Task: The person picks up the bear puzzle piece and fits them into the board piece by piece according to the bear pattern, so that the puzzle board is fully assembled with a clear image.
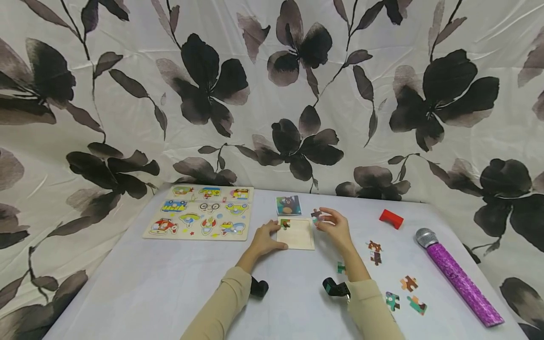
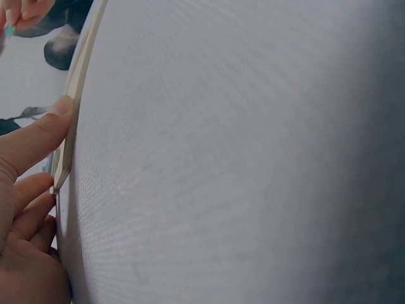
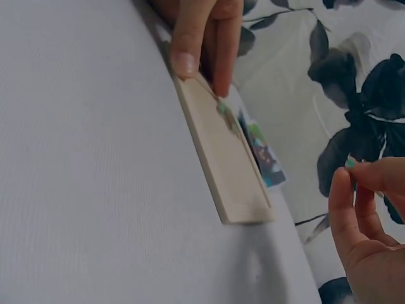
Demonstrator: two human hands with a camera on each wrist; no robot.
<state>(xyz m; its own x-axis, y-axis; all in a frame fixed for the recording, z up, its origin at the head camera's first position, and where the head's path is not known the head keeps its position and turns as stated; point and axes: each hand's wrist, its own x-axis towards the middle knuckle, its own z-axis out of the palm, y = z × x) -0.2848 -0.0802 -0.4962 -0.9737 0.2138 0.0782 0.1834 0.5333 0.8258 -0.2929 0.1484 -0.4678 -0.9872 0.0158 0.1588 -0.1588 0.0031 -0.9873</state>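
A small wooden puzzle tray lies on the table, with one jigsaw piece in its upper left corner. My left hand holds the tray at its left side, thumb by the near edge and fingers at the far left corner. In the left wrist view the thumb rests on the tray's rim. Just beyond the tray's upper right corner, my right hand pinches another jigsaw piece between thumb and fingertips, raised above the table in the right wrist view. A bear picture card lies behind the tray.
Several loose jigsaw pieces are scattered at the right, one partly behind the right forearm. A purple glitter microphone and a red block lie farther right. A vehicle puzzle board occupies the back left. Floral cloth hangs behind the table.
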